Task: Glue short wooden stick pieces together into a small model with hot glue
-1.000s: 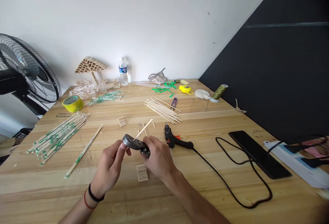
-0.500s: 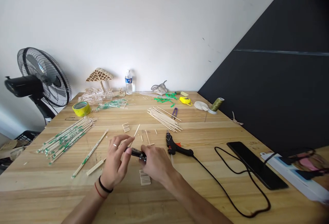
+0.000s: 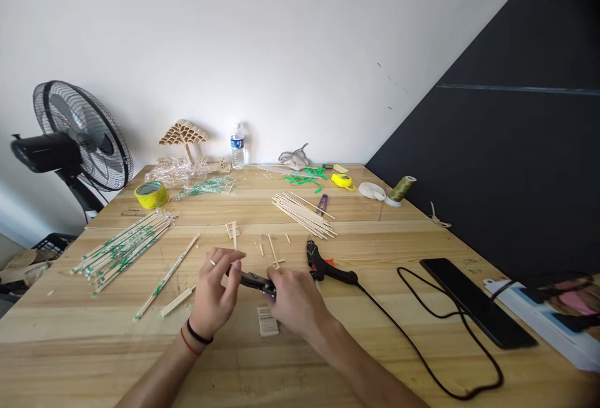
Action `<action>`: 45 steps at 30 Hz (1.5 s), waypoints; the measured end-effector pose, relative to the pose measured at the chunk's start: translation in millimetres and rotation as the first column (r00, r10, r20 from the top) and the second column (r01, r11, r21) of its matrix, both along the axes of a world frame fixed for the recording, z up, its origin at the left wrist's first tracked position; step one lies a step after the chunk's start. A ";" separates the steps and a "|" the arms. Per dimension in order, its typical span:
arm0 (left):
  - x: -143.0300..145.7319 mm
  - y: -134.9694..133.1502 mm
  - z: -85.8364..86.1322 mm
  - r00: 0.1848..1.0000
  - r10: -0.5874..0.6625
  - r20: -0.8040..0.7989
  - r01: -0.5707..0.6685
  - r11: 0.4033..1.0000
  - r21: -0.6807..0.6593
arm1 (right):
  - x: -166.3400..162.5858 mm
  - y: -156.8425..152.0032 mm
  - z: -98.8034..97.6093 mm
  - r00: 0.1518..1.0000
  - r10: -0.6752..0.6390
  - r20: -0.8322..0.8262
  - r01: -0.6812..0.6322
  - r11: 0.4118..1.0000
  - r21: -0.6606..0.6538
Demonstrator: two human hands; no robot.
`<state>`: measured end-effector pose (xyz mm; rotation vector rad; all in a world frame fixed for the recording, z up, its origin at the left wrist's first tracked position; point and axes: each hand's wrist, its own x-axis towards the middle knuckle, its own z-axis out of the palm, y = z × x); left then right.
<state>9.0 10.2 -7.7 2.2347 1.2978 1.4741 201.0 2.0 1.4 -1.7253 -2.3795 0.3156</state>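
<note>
My right hand [image 3: 293, 298] is closed round the handles of dark cutting pliers [image 3: 255, 282], held low over the wooden table [image 3: 328, 358]. My left hand [image 3: 216, 292] pinches a thin wooden stick [image 3: 234, 238] that points away from me and meets the pliers' jaws. A small flat panel of glued stick pieces [image 3: 268, 321] lies just under my right hand. A short cut stick [image 3: 178, 301] rests to the left of my left hand, beside a wrapped chopstick [image 3: 167, 275].
A black glue gun [image 3: 328, 267] with a trailing cord [image 3: 435, 358] lies right of my hands. Wrapped chopsticks [image 3: 122, 250], bare skewers [image 3: 304, 214], yellow tape [image 3: 150, 195], a water bottle [image 3: 237, 145], a phone [image 3: 477, 300] and a fan [image 3: 79, 139] surround the work spot.
My hands have lowered toward the table with the pliers. The stick in my left hand has swung from pointing right to pointing straight away. A cut piece now lies left of my left hand.
</note>
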 end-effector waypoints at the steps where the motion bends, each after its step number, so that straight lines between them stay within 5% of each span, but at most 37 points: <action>1: -4.6 3.7 -0.3 0.997 0.039 0.061 -0.036 0.998 -0.058 | 3.8 2.6 -0.9 1.000 -0.008 -0.013 0.008 1.000 0.002; 5: -17.9 14.0 -0.6 0.965 0.177 0.193 -0.138 0.970 -0.198 | 18.3 11.5 -2.1 0.991 -0.063 -0.115 0.065 0.998 0.007; 8: -9.8 7.7 -2.7 0.987 0.050 0.153 -0.013 0.972 -0.236 | 23.4 14.9 -1.5 0.962 -0.069 -0.265 0.070 0.998 -0.005; 10: 3.1 -1.5 -5.3 0.985 -0.140 0.102 0.161 0.956 -0.243 | 23.5 15.8 -2.5 0.856 -0.039 -0.516 0.019 0.999 -0.044; 12: 16.1 -10.0 -8.2 0.950 -0.310 0.049 0.312 0.914 -0.259 | 22.3 15.8 -5.8 0.656 -0.048 -0.753 -0.048 0.993 -0.104; 14: 24.3 -15.1 -10.2 0.935 -0.350 0.051 0.350 0.894 -0.280 | 21.5 15.4 -10.8 0.501 -0.106 -0.859 -0.100 0.979 -0.179; 21: 12.1 -10.4 -5.7 0.885 -0.457 0.089 0.446 0.777 -0.445 | 27.5 15.0 -23.6 0.308 -0.190 -0.932 -0.204 0.944 -0.260; 23: 1.3 -0.9 -7.8 0.929 -0.356 0.099 0.360 0.812 -0.460 | 30.8 15.2 -23.6 0.276 -0.209 -0.938 -0.191 0.945 -0.266; 25: -11.1 12.6 -14.5 0.986 -0.161 -0.054 0.126 0.906 -0.405 | 33.3 15.2 -22.7 0.225 -0.246 -0.943 -0.149 0.947 -0.283; 28: -27.2 31.2 -28.0 0.957 0.019 -0.288 -0.118 0.936 -0.331 | 33.6 14.5 -21.3 0.153 -0.306 -0.940 -0.088 0.943 -0.322; 32: -29.3 33.6 -31.4 0.903 -0.043 -0.427 -0.105 0.942 -0.318 | 29.6 11.2 -21.5 0.127 -0.298 -0.946 -0.089 0.946 -0.310; 35: -18.5 22.1 -17.4 0.931 -0.096 -0.353 -0.025 0.946 -0.324 | 26.9 8.3 -20.3 0.110 -0.280 -0.954 -0.111 0.950 -0.291; 40: -4.5 4.4 9.4 0.976 -0.217 -0.018 0.160 0.771 -0.617 | 24.2 6.4 -12.2 0.059 -0.233 -0.971 -0.126 0.963 -0.239; 45: 0.1 -4.9 13.8 0.944 -0.289 0.161 0.315 0.635 -0.705 | 20.2 5.7 -9.7 0.040 -0.211 -0.977 -0.094 0.972 -0.214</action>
